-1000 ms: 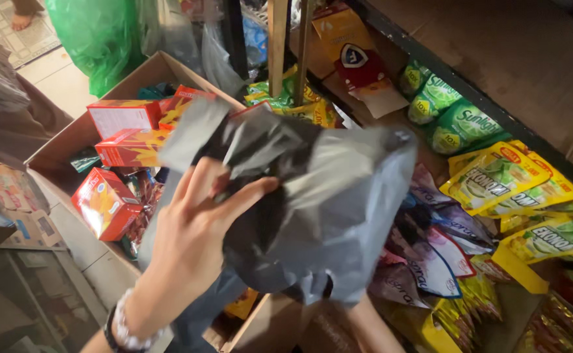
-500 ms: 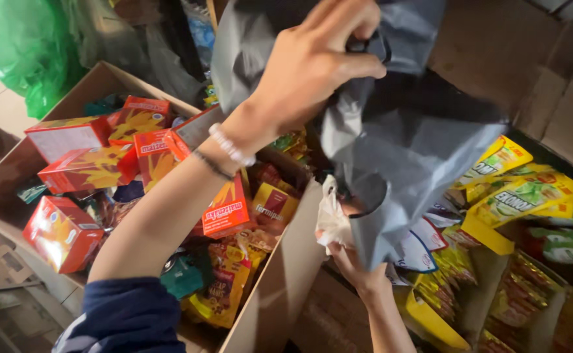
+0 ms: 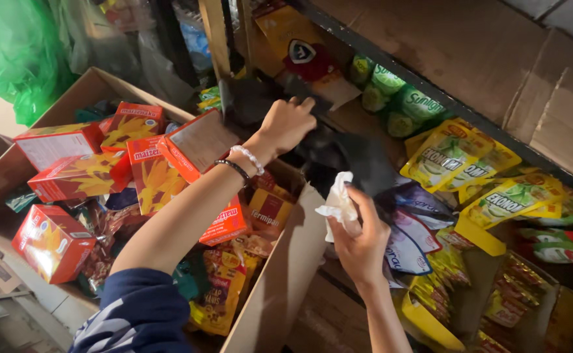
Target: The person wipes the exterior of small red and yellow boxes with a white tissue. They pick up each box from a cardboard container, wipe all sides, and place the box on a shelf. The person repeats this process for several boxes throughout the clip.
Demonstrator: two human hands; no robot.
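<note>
My left hand, with bead bracelets on the wrist, reaches forward and grips the top of a dark grey plastic bag. The bag lies crumpled over the edge of a shelf, between a wooden post and rows of sachets. My right hand is lower, at the bag's bottom edge. Its fingers are shut on a crumpled white piece of paper, and they also touch the bag. Part of the bag is lost in shadow.
An open cardboard box at the left holds red-orange cartons and snack packets. Yellow sachets, green pouches and purple sachets hang at the right. A green plastic bag sits at the far left.
The grey bag, held up close before my face earlier, is now lower and farther away on the shelf edge. My left hand moved forward with it, and the white paper now shows in my right hand.
</note>
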